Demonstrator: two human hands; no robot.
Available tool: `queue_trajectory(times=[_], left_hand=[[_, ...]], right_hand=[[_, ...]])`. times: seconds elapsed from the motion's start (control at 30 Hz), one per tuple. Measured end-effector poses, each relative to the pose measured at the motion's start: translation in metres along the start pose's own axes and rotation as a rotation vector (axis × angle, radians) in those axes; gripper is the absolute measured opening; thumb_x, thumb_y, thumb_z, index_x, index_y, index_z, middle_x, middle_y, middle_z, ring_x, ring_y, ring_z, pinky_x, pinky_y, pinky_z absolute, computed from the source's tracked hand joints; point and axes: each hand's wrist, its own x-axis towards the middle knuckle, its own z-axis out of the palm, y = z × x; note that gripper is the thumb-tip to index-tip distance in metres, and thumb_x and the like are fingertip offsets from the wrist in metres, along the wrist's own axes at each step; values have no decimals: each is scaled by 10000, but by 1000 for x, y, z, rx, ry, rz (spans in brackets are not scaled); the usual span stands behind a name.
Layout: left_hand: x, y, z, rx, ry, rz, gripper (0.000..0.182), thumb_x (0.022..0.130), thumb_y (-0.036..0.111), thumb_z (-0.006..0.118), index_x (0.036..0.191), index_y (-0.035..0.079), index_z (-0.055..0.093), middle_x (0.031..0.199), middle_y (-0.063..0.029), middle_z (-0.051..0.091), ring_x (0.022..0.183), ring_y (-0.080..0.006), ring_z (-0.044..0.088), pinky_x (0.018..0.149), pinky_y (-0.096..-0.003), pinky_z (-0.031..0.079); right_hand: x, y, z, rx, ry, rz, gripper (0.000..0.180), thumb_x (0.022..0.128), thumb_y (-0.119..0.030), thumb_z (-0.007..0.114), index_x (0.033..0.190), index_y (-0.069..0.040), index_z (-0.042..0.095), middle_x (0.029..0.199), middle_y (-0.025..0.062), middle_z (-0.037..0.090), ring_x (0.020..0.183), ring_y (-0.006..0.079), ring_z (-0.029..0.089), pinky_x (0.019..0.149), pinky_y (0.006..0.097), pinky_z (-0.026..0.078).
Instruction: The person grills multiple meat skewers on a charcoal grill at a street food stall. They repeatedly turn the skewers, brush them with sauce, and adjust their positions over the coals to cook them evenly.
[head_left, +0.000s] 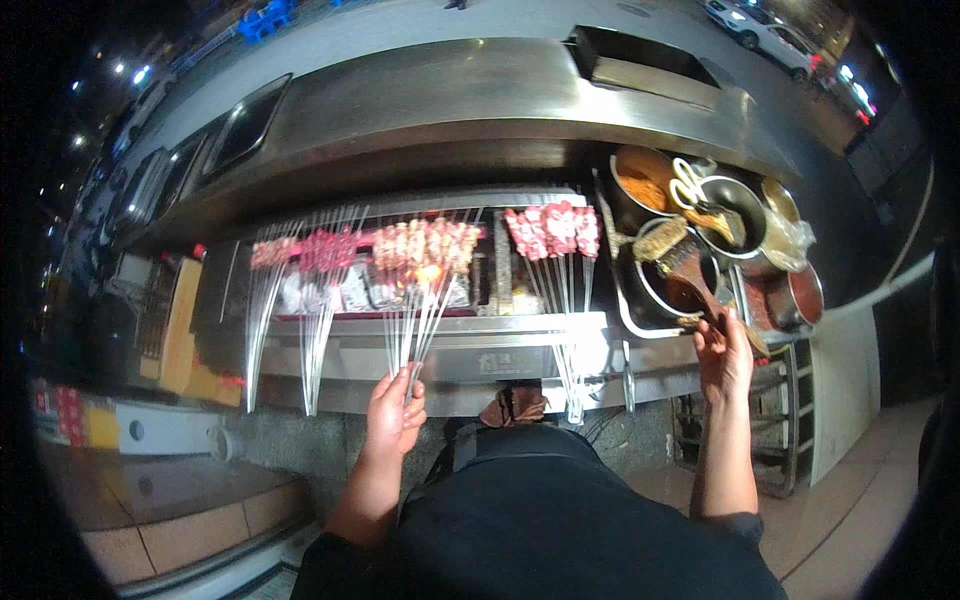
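Observation:
My left hand (396, 414) grips the lower ends of a bunch of metal skewers (403, 337). Their browning meat pieces (426, 246) lie over the charcoal grill (442, 327), with a small flame just below the meat. To the left, on the same grill, rest bunches of redder meat skewers (327, 250) and paler ones (273, 253). Raw pink meat skewers (553, 229) lie towards the right end. My right hand (724, 361) holds the handle of a flat basting brush (694, 281), its dark bristle end over a steel pot (664, 298) of dark sauce.
Beside the sauce pot stand a pot of orange-brown powder (643, 191), a pot with brushes in it (739, 196) and a container of red seasoning (808, 296). Behind the grill runs a steel ledge (420, 82) bearing a rectangular metal tray (645, 67). A brown cloth (514, 407) hangs in front.

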Motion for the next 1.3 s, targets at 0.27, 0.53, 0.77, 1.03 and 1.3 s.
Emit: queue_trajectory(times=[0.27, 0.53, 0.77, 1.03, 1.3], left_hand=[[-1, -8, 6, -43, 47, 35, 237, 1053, 224, 507, 1219, 68, 573, 779, -38, 599, 445, -52, 347, 381, -195, 246], [-1, -10, 21, 110, 127, 15, 184, 1027, 227, 549, 1061, 51, 591, 755, -58, 594, 432, -48, 345, 364, -199, 245], [2, -4, 15, 40, 70, -76, 172, 1022, 210, 565, 1087, 52, 587, 776, -50, 590, 440, -46, 360, 362, -195, 242], [-1, -19, 27, 104, 137, 69, 130, 997, 161, 608, 1084, 66, 591, 783, -39, 579, 458, -47, 379, 371, -195, 250], [-1, -20, 35, 262, 198, 121, 120, 981, 122, 614, 1064, 56, 560, 809, -59, 583, 453, -40, 379, 370, -200, 261]], right_hand=[[-13, 5, -14, -50, 82, -1, 394, 951, -445, 665, 1148, -107, 614, 949, 21, 672, 778, 164, 673, 604, 283, 550], [-17, 38, -64, -88, 143, -5, 373, 978, -426, 621, 1134, -88, 600, 955, 19, 652, 726, 159, 639, 587, 288, 523], [-15, 68, -110, -73, 249, 46, 282, 997, -334, 567, 1110, -77, 588, 925, 33, 610, 658, 167, 596, 552, 292, 509], [-18, 98, -134, -220, 290, 60, 207, 997, -264, 554, 1049, -66, 577, 848, 42, 591, 612, 159, 568, 523, 297, 493], [-11, 159, -219, -470, 224, 6, 198, 1009, -262, 553, 964, -75, 602, 779, 25, 598, 528, 137, 559, 466, 298, 488]])
